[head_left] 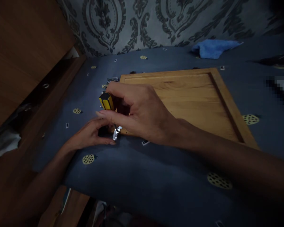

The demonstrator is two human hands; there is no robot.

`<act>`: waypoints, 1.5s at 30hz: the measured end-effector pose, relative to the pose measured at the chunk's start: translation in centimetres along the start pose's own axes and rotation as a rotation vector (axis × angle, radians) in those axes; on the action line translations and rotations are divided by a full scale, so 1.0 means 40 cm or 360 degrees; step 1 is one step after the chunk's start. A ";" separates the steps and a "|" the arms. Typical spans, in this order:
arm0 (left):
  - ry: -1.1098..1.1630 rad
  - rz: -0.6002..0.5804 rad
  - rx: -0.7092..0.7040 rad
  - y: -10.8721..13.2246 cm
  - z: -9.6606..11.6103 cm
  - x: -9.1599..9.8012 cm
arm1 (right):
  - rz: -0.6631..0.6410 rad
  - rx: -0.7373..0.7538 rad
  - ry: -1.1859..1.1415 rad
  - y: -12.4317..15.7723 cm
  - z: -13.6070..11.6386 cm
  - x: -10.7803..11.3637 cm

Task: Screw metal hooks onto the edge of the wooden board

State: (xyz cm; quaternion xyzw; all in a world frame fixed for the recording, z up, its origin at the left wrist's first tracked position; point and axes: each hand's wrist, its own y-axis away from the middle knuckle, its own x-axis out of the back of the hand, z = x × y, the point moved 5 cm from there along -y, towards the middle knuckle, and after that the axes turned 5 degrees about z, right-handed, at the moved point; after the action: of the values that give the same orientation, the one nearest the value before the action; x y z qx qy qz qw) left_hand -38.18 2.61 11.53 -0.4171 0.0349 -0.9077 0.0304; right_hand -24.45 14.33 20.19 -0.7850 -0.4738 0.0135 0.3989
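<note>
My right hand is closed round a screwdriver with a yellow and black handle, its shaft pointing down. Below it, the shaft meets a shiny metal hinge at the near left corner of a framed wooden door panel. My left hand grips the hinge from the left, thumb at its near end. The other left fingertips are partly hidden behind my right hand. I cannot see whether the tip sits in a screw.
The panel lies on a dark blue cloth with pineapple prints. Small metal parts lie past its left corner. A blue rag is at the back right, before a patterned wall. Brown wooden furniture stands at left.
</note>
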 end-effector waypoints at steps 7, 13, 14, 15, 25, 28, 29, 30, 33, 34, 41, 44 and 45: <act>0.0008 0.0008 0.0041 -0.001 0.003 0.001 | -0.0054 -0.0052 -0.0132 0.002 0.002 -0.005; 0.0020 0.0037 0.0080 0.001 -0.003 0.001 | -0.0340 -0.0221 -0.0185 -0.006 0.000 -0.002; 0.0017 0.0038 0.0087 0.001 -0.005 0.000 | -0.0387 -0.0245 -0.0159 -0.007 0.000 0.000; 0.0016 0.0037 0.0086 0.001 -0.005 0.000 | -0.0415 -0.0260 -0.0131 -0.009 0.001 0.001; -0.0012 0.0028 0.0029 -0.001 0.002 0.003 | -0.0166 -0.0289 -0.0044 -0.006 0.016 -0.006; 0.0048 0.0022 0.0034 -0.003 0.003 0.002 | -0.0228 -0.0313 -0.0148 -0.010 0.016 -0.002; 0.0066 0.0023 0.0031 -0.003 0.003 0.001 | -0.0281 -0.0305 -0.0169 -0.012 0.015 -0.001; 0.0073 0.0028 0.0028 -0.004 0.004 0.001 | -0.0333 -0.0285 -0.0176 -0.013 0.013 0.001; 0.0062 0.0045 0.0027 -0.004 0.005 0.001 | -0.0427 -0.0233 -0.0140 -0.015 0.011 0.002; 0.0061 0.0056 0.0031 -0.004 0.005 0.001 | -0.0409 -0.0222 -0.0127 -0.014 0.012 0.001; 0.0015 0.0032 0.0055 -0.004 0.004 0.001 | 0.0040 -0.0134 -0.0126 -0.002 0.005 -0.003; 0.0034 0.0039 0.0001 -0.007 0.013 0.003 | 0.0151 -0.0097 -0.0110 -0.004 0.002 0.008; 0.0047 0.0038 -0.0018 -0.008 0.016 0.004 | 0.0151 -0.0082 -0.0104 -0.005 0.002 0.010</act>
State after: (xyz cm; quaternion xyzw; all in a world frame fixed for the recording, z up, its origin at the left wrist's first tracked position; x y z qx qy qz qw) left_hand -37.80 2.89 12.09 -0.4034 0.0453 -0.9131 0.0385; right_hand -24.42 14.73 20.40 -0.8157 -0.4490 0.0458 0.3618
